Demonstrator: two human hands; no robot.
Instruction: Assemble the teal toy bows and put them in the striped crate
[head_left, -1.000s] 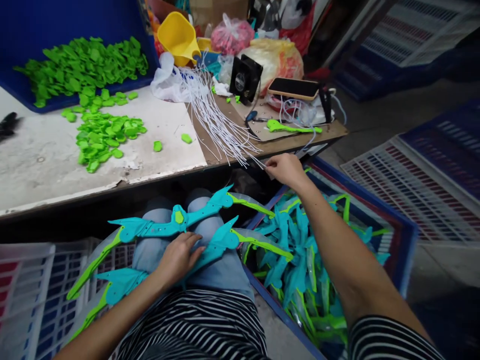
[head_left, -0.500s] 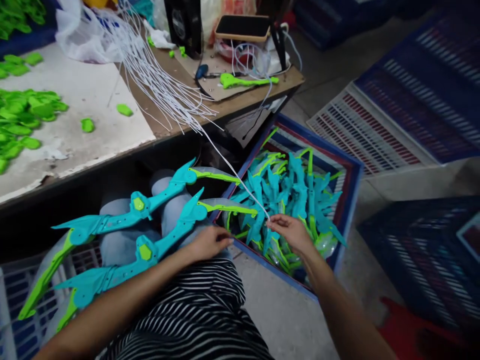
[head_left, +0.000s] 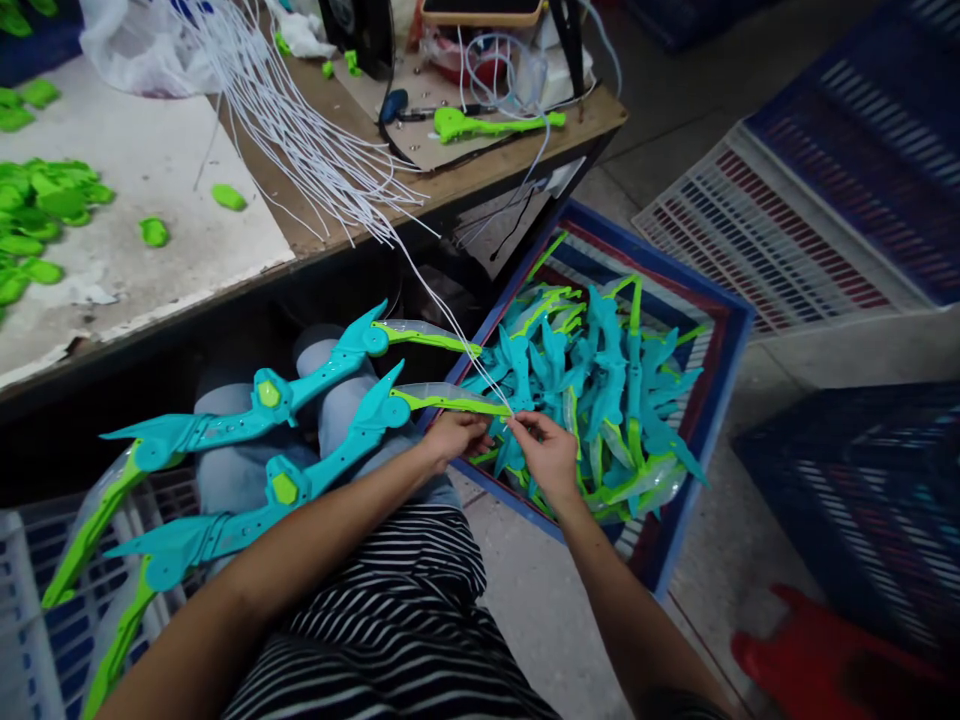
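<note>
Two teal-and-green toy bows lie across my lap, a farther toy bow and a nearer toy bow. My right hand is closed in a pinch on the end of a white cord, right at the green tip of the nearer bow. The cord runs back up to a bundle of white cords hanging over the table edge. Just below that same bow's green limb is my left hand, fingers curled together. Whatever they grip, if anything, is hidden.
A blue crate on the floor holds many similar bows. The table carries loose green pieces, a green part and a phone. More crates stand right, beside a red object.
My right hand has brought the cord end leftward to the nearer bow's tip. My left hand has moved up and right beside it. The view has tilted slightly downward.
</note>
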